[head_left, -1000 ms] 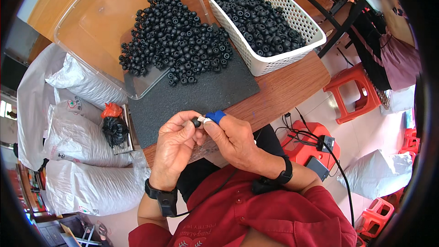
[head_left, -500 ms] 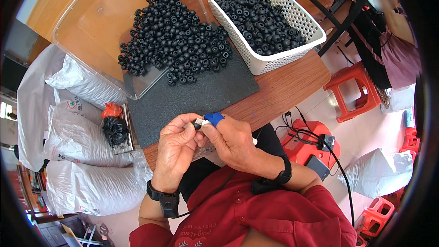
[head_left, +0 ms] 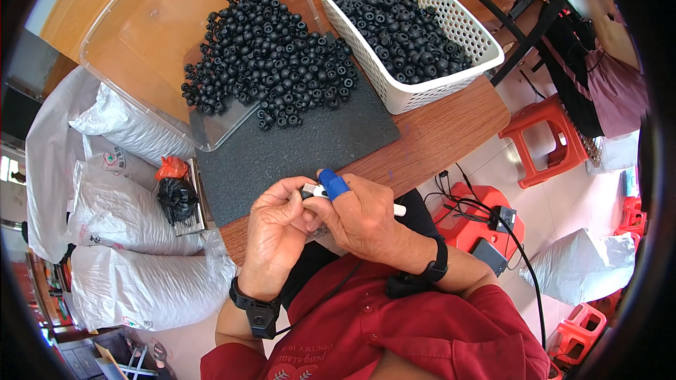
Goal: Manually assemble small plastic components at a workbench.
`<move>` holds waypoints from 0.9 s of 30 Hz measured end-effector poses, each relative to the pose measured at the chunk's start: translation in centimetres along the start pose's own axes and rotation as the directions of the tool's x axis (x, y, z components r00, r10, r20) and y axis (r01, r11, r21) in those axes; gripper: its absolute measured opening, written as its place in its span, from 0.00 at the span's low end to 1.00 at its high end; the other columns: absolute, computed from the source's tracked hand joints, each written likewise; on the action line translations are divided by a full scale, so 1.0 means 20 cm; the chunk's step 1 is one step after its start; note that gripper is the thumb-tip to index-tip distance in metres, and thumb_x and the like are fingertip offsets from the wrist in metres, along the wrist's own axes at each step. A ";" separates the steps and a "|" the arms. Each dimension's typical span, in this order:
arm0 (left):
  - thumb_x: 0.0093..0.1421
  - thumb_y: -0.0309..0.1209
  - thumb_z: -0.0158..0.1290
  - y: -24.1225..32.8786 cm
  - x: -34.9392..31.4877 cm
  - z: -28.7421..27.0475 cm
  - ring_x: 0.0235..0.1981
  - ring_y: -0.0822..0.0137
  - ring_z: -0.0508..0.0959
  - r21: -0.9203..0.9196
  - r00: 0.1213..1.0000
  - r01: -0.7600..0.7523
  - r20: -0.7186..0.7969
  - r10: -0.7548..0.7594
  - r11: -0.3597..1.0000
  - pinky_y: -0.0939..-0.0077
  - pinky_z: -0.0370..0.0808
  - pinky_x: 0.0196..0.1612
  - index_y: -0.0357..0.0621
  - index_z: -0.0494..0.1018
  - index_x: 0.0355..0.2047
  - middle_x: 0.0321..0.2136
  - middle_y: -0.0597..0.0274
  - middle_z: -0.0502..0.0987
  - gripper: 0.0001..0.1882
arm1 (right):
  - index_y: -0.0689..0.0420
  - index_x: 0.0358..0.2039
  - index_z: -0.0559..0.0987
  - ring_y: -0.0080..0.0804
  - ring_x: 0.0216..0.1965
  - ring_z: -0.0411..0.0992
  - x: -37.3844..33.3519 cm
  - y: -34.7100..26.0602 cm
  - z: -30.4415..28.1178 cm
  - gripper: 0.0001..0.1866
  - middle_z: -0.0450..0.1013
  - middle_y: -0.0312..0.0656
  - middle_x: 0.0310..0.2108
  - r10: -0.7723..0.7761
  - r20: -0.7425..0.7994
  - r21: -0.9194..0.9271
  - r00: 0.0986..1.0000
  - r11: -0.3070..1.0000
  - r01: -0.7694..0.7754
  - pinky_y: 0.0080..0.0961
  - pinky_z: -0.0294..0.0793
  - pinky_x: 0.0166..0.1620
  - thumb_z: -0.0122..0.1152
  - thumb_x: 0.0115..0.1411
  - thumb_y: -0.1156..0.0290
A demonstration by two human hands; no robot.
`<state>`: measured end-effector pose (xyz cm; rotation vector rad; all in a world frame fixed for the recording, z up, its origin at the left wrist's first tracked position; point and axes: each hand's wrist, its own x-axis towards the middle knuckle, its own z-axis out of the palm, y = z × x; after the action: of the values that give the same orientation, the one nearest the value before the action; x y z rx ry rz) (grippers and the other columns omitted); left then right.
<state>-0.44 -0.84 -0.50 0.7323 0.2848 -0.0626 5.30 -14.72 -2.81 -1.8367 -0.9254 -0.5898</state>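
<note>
Since half a second ago, the right hand [head_left: 367, 222] has turned slightly, and more of the white rod-shaped tool [head_left: 399, 210] now shows past its outer edge. Nearest is the person's red shirt [head_left: 394, 324]. Over the near edge of the wood-grain table [head_left: 447, 121], the left hand [head_left: 273, 224] has its fingers pinched together on a small black piece [head_left: 306, 194], mostly hidden. The right hand's fingers are closed around the tool, a blue wrap [head_left: 334, 184] on one of them; whether the tool's tip touches the piece cannot be told. Beyond lies a dark mat [head_left: 282, 158], with a heap of black ring-shaped pieces [head_left: 282, 63] on its far part, beside a white perforated basket [head_left: 415, 100] of similar pieces. Farther left, a clear plastic bin [head_left: 148, 42] reaches past the heap.
</note>
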 end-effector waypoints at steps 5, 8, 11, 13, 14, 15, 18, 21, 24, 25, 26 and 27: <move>0.61 0.29 0.52 -0.02 0.00 -0.02 0.29 0.72 0.71 -0.052 0.999 0.017 0.043 -0.015 0.999 0.78 0.67 0.32 0.34 0.72 0.42 0.34 0.59 0.76 0.12 | 0.68 0.33 0.73 0.35 0.17 0.67 0.00 0.01 -0.01 0.14 0.64 0.42 0.19 -0.056 0.035 -0.020 0.998 0.998 0.057 0.29 0.66 0.18 0.64 0.54 0.70; 0.61 0.29 0.52 -0.01 0.00 -0.01 0.28 0.72 0.71 -0.048 0.999 0.021 -0.028 -0.022 0.999 0.78 0.67 0.32 0.35 0.72 0.41 0.34 0.59 0.76 0.11 | 0.70 0.37 0.74 0.37 0.17 0.68 -0.01 -0.01 -0.03 0.14 0.67 0.44 0.20 -0.088 0.108 -0.041 0.990 0.995 0.093 0.30 0.66 0.18 0.64 0.54 0.74; 0.62 0.29 0.51 -0.01 -0.01 0.05 0.27 0.72 0.71 -0.007 0.994 0.018 -0.108 -0.018 1.000 0.77 0.67 0.32 0.35 0.72 0.41 0.33 0.60 0.75 0.11 | 0.68 0.36 0.75 0.37 0.18 0.70 -0.01 -0.01 -0.02 0.10 0.69 0.45 0.20 -0.043 0.046 0.026 0.998 0.999 0.041 0.27 0.68 0.20 0.61 0.56 0.75; 0.62 0.29 0.51 -0.01 -0.01 0.06 0.27 0.72 0.71 -0.029 0.994 0.015 -0.108 -0.018 0.999 0.76 0.67 0.32 0.35 0.72 0.41 0.32 0.60 0.75 0.11 | 0.66 0.33 0.75 0.38 0.18 0.70 -0.03 -0.01 0.01 0.10 0.69 0.44 0.20 0.120 0.035 0.189 0.992 0.974 -0.125 0.28 0.68 0.20 0.62 0.57 0.72; 0.62 0.30 0.51 -0.01 -0.01 0.06 0.27 0.71 0.71 -0.052 0.994 0.013 -0.109 -0.018 0.999 0.76 0.67 0.32 0.36 0.72 0.41 0.31 0.60 0.75 0.11 | 0.64 0.30 0.76 0.38 0.18 0.70 -0.04 -0.01 0.02 0.10 0.69 0.44 0.20 0.280 0.054 0.345 0.958 0.896 -0.281 0.30 0.68 0.21 0.63 0.57 0.69; 0.62 0.30 0.51 -0.02 -0.01 0.05 0.27 0.71 0.71 -0.052 0.994 0.012 -0.110 -0.018 0.999 0.76 0.67 0.32 0.36 0.72 0.41 0.31 0.60 0.75 0.11 | 0.64 0.30 0.76 0.38 0.18 0.70 -0.04 -0.02 0.03 0.10 0.69 0.44 0.20 0.280 0.054 0.346 0.958 0.895 -0.281 0.30 0.68 0.21 0.63 0.57 0.69; 0.62 0.30 0.51 -0.02 0.00 0.01 0.27 0.71 0.71 -0.069 1.000 0.014 0.018 -0.013 0.998 0.75 0.68 0.33 0.36 0.72 0.41 0.30 0.60 0.75 0.11 | 0.62 0.29 0.77 0.38 0.19 0.71 -0.05 -0.03 0.03 0.10 0.70 0.44 0.20 0.490 0.127 0.531 0.862 0.701 -0.476 0.30 0.68 0.21 0.62 0.59 0.67; 0.62 0.29 0.51 -0.03 0.00 0.00 0.27 0.70 0.72 -0.048 1.000 -0.003 0.004 0.003 0.999 0.74 0.69 0.33 0.36 0.72 0.42 0.30 0.59 0.75 0.11 | 0.62 0.29 0.76 0.35 0.19 0.71 -0.04 -0.03 0.01 0.11 0.70 0.45 0.20 0.547 0.243 0.574 0.801 0.585 -0.574 0.28 0.67 0.22 0.61 0.60 0.66; 0.61 0.29 0.52 -0.04 0.00 -0.01 0.28 0.69 0.73 0.026 0.999 -0.026 -0.022 0.027 0.999 0.74 0.70 0.33 0.36 0.73 0.42 0.31 0.58 0.76 0.11 | 0.62 0.27 0.75 0.31 0.20 0.71 -0.05 -0.02 0.00 0.12 0.70 0.44 0.20 0.529 0.272 0.535 0.804 0.611 -0.583 0.26 0.67 0.22 0.61 0.60 0.67; 0.61 0.29 0.52 -0.05 0.00 -0.02 0.28 0.68 0.74 0.035 0.999 -0.043 -0.011 0.043 0.998 0.73 0.71 0.34 0.36 0.73 0.42 0.32 0.57 0.77 0.11 | 0.63 0.30 0.76 0.23 0.22 0.70 -0.04 -0.02 -0.01 0.10 0.72 0.39 0.21 0.524 0.320 0.536 0.789 0.587 -0.607 0.20 0.68 0.25 0.59 0.62 0.69; 0.61 0.29 0.52 -0.05 0.00 -0.02 0.28 0.67 0.74 0.044 0.998 -0.060 -0.001 0.060 0.997 0.73 0.71 0.34 0.36 0.73 0.43 0.32 0.57 0.77 0.12 | 0.64 0.32 0.76 0.15 0.25 0.69 -0.03 -0.02 -0.02 0.09 0.73 0.34 0.23 0.518 0.368 0.535 0.772 0.562 -0.631 0.15 0.69 0.27 0.56 0.64 0.71; 0.61 0.29 0.52 -0.05 0.01 -0.02 0.28 0.67 0.74 0.045 0.998 -0.058 -0.003 0.059 0.997 0.73 0.71 0.34 0.36 0.73 0.43 0.32 0.57 0.77 0.12 | 0.64 0.32 0.76 0.15 0.25 0.69 -0.02 -0.03 -0.03 0.09 0.73 0.34 0.23 0.519 0.369 0.535 0.771 0.560 -0.632 0.15 0.69 0.27 0.56 0.64 0.71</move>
<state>-0.49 -1.33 -1.43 0.7846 0.2662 -0.0120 4.63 -15.28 -2.51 -1.4255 -0.4616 0.3000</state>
